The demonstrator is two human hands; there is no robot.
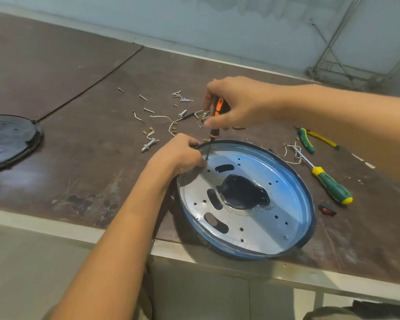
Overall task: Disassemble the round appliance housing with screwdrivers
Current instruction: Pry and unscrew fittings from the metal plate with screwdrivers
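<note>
My right hand [236,105] has its grip closed around the handle of the orange-and-black screwdriver [215,125], fingers high on it so I can turn the tool while it stands almost upright. Its tip goes down to a screw near the far-left rim of the round housing [293,204], I think to loosen it. My left hand [180,155] is closed over that same rim, with a fingertip just beside the tip, probably to steady the housing and guide the blade. The housing lies open side up at the near edge of the surface [79,158], close to me, so that I can press from above. Behind it, loose screws and wire pieces [169,116] lie together, kept out of the working place. The green-and-yellow screwdriver [328,181] and the pliers [306,140] rest to the right, near my right arm. A dark round cover [9,139] sits well apart on the left.
</note>
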